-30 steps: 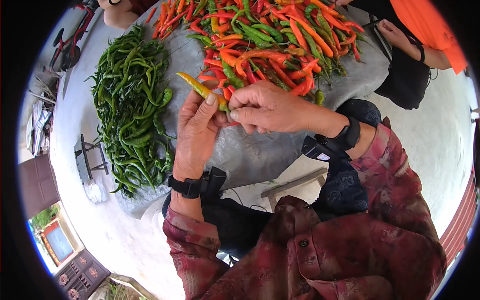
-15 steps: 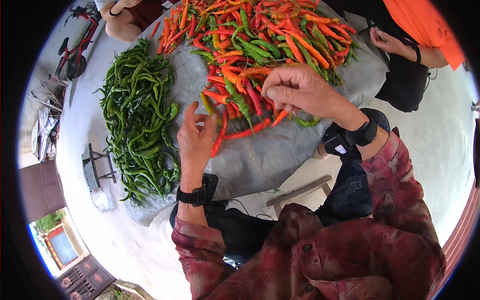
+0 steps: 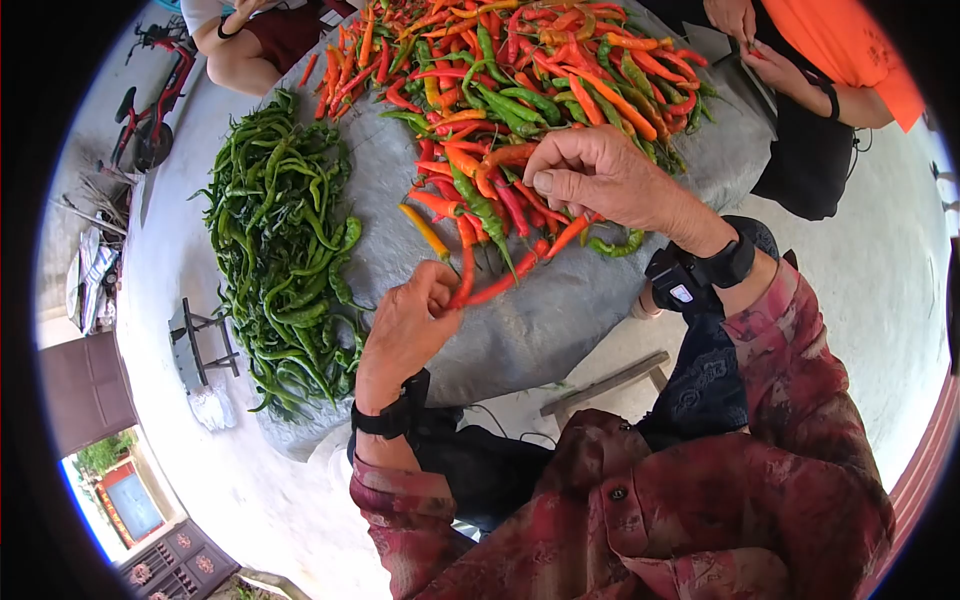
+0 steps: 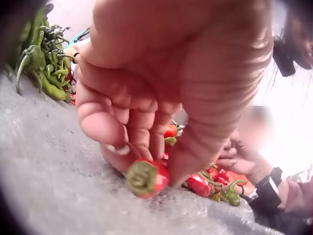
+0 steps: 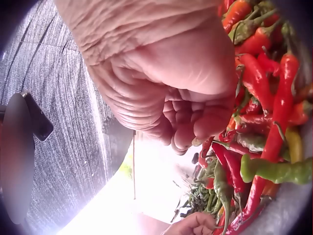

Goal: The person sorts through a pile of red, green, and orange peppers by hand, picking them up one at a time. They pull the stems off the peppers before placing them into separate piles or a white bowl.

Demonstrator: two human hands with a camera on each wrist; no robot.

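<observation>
My left hand (image 3: 408, 325) pinches the end of a red chili pepper (image 4: 155, 177) at the near edge of the mixed pile; its green cap faces the left wrist camera. In the head view this red pepper (image 3: 467, 258) slants up from my fingertips, beside another red chili. A yellow chili pepper (image 3: 425, 232) lies on the grey sheet just beyond that hand. My right hand (image 3: 605, 180) hovers over the right part of the pile, its fingers curled and thumb against the index finger. Nothing clear shows in its grasp.
A heap of green chilies (image 3: 275, 250) lies left on the grey sheet (image 3: 520, 345). The red, orange and green pile (image 3: 560, 70) spreads across the far side. Another person in orange (image 3: 850, 60) works at right; a second sits far left. A wooden stool (image 3: 610, 385) stands below.
Both hands were together on the yellow chili; they have parted and it now lies on the sheet. My left hand moved down to a red chili, and my right hand moved right over the pile.
</observation>
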